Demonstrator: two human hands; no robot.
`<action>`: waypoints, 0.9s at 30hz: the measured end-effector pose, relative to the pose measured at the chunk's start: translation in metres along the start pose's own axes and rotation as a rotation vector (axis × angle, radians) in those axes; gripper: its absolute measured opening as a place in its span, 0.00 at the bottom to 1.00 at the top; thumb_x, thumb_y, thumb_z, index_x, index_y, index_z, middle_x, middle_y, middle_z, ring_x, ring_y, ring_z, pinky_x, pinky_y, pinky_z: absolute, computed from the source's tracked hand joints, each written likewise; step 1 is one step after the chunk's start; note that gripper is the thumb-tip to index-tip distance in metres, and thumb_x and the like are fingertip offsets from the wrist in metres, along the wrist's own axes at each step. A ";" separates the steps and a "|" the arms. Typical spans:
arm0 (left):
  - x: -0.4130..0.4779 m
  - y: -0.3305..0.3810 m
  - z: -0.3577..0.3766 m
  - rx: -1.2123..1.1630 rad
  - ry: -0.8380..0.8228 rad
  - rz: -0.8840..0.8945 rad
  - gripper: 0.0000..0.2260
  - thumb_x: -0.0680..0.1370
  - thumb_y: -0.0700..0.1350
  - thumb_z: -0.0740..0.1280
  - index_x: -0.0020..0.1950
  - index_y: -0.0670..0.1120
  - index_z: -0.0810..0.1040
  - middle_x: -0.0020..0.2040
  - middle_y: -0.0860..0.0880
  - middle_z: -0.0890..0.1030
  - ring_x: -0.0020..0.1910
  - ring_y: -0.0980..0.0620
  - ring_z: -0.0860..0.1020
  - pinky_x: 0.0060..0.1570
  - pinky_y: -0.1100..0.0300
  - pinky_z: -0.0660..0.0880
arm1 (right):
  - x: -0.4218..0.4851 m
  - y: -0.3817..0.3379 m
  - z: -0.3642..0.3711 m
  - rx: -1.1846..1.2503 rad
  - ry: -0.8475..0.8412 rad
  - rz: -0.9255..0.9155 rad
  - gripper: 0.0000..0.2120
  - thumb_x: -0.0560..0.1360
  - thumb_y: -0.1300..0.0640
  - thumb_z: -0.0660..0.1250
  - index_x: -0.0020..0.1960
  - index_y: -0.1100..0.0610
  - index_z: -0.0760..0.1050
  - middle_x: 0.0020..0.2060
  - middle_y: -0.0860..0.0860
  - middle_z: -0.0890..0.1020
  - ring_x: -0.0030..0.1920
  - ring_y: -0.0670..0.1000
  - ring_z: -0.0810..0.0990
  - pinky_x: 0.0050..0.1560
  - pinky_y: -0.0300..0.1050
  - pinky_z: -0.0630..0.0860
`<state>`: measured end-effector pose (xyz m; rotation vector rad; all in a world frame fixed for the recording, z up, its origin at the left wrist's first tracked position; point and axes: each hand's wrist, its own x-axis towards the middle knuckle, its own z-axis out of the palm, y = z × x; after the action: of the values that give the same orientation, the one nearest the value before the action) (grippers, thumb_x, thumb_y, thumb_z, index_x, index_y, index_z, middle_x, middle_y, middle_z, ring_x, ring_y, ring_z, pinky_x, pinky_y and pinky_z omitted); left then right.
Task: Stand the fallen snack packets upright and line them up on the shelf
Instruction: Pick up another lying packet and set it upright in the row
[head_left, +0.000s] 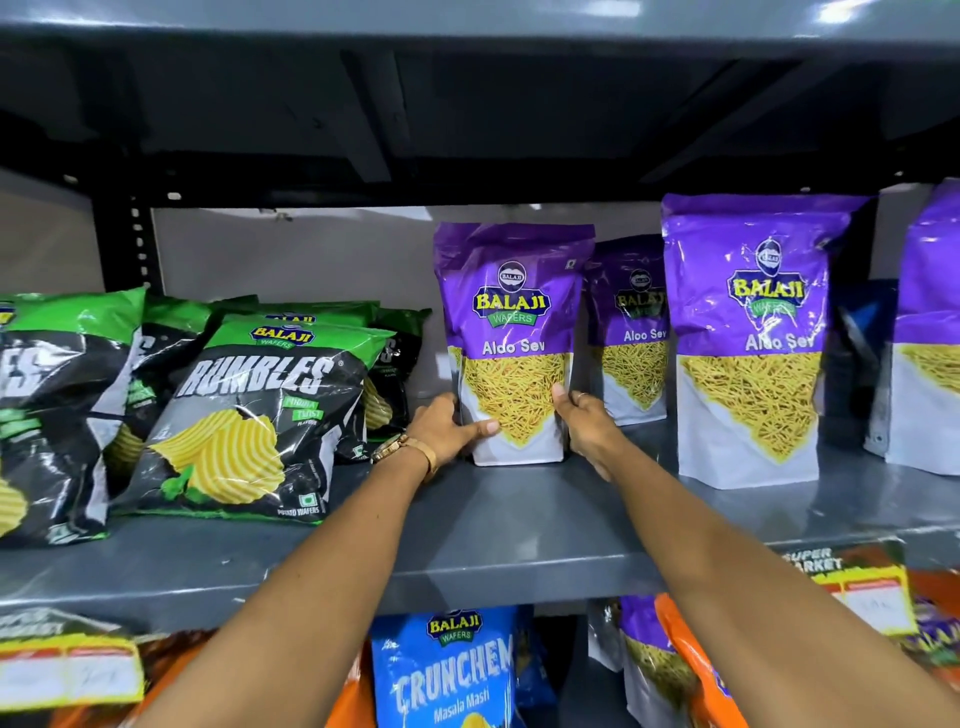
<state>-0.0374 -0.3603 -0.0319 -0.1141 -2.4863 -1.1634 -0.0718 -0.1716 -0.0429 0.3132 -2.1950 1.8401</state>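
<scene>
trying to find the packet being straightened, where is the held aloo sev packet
Head view, mid-shelf: the Aloo Sev packet stands upright between the left hand and right hand, right of the Rumbles bags.

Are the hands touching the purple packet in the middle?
Touching. The head view shows the left hand and right hand pressed against the purple packet's lower sides.

I am in a shop. A grey metal shelf (493, 525) holds many snack bags for sale: purple Aloo Sev packets (748, 338), green Rumbles chip bags (249, 415) (the same kinds again and again), with yellow price tags (70, 675) on the edge.
</scene>
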 end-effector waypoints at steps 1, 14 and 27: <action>-0.004 0.002 -0.002 0.008 -0.007 0.006 0.25 0.70 0.54 0.74 0.59 0.40 0.75 0.58 0.41 0.81 0.54 0.44 0.78 0.49 0.61 0.70 | -0.003 0.001 -0.002 -0.016 -0.007 -0.006 0.23 0.78 0.41 0.58 0.60 0.60 0.74 0.60 0.58 0.80 0.62 0.57 0.77 0.69 0.57 0.70; -0.051 0.010 -0.012 0.011 -0.040 0.156 0.20 0.64 0.57 0.77 0.47 0.50 0.74 0.41 0.45 0.86 0.34 0.50 0.80 0.35 0.59 0.73 | -0.050 0.007 -0.028 0.023 -0.072 -0.139 0.32 0.69 0.33 0.60 0.57 0.59 0.77 0.55 0.56 0.83 0.56 0.54 0.80 0.62 0.52 0.73; -0.080 0.014 0.003 0.243 -0.219 0.099 0.35 0.77 0.55 0.65 0.77 0.43 0.53 0.72 0.44 0.72 0.69 0.44 0.72 0.67 0.55 0.68 | -0.063 -0.002 -0.031 -0.191 0.018 -0.240 0.18 0.82 0.54 0.55 0.34 0.57 0.70 0.32 0.55 0.75 0.37 0.54 0.73 0.44 0.48 0.69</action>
<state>0.0384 -0.3420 -0.0542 -0.3070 -2.7560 -0.8400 -0.0101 -0.1411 -0.0572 0.4939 -2.1912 1.4910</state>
